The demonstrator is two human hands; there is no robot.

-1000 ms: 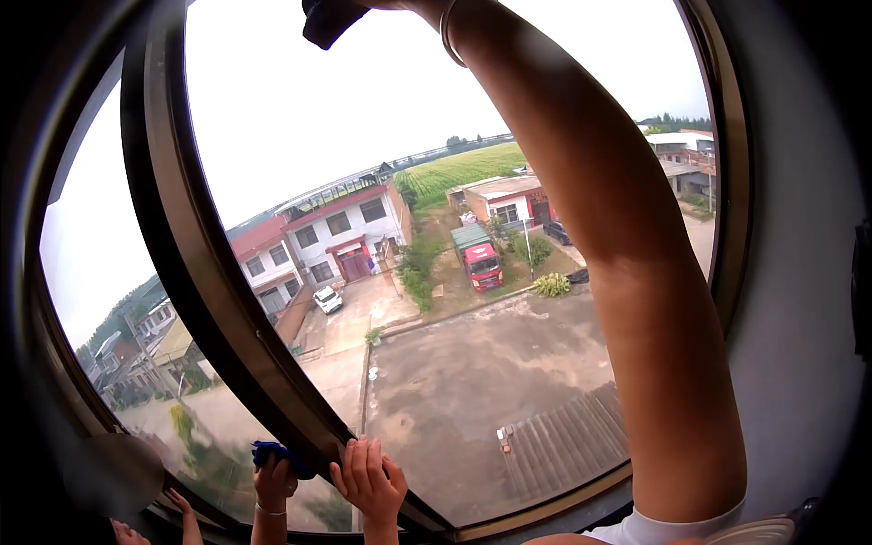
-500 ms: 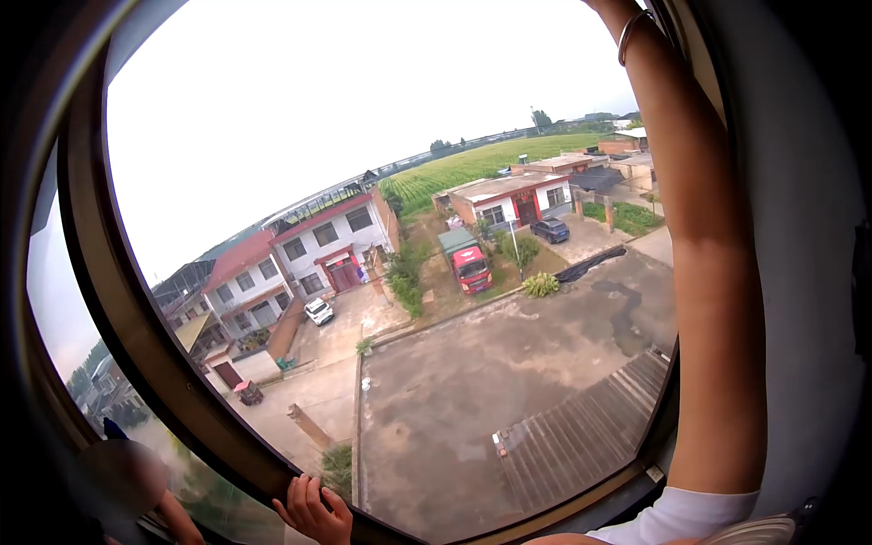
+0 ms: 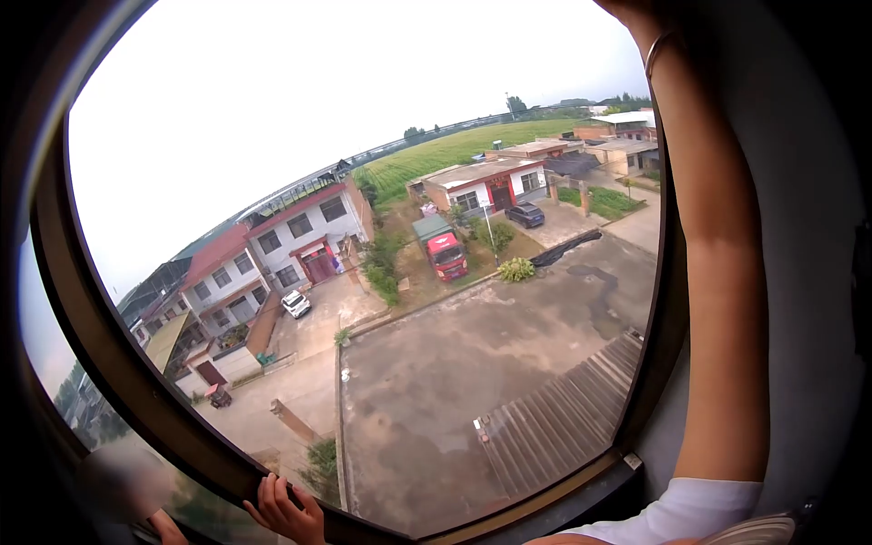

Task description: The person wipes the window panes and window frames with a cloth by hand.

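My left hand [image 3: 285,514] is at the bottom of the view, its fingers curled over the lower rail of a brown window frame [image 3: 150,386]. Along the right side my right arm reaches up, with a white sleeve and a silver bangle [image 3: 654,53] near the wrist. Only the base of my right hand [image 3: 625,9] shows at the top edge, close to the upper right of the frame. Its fingers are cut off and in shadow, so I cannot tell what they touch.
A grey wall [image 3: 813,300] stands right of my arm. At lower left, a blurred head and forearm [image 3: 166,527] appear by the glass, perhaps reflected. Far below outside lie a concrete yard [image 3: 445,391], a corrugated roof [image 3: 563,409], houses, a red truck [image 3: 445,254] and cars.
The outside scene and left hand have shifted left in view, and more of the frame's right side shows. Both arms keep nearly the same pose.
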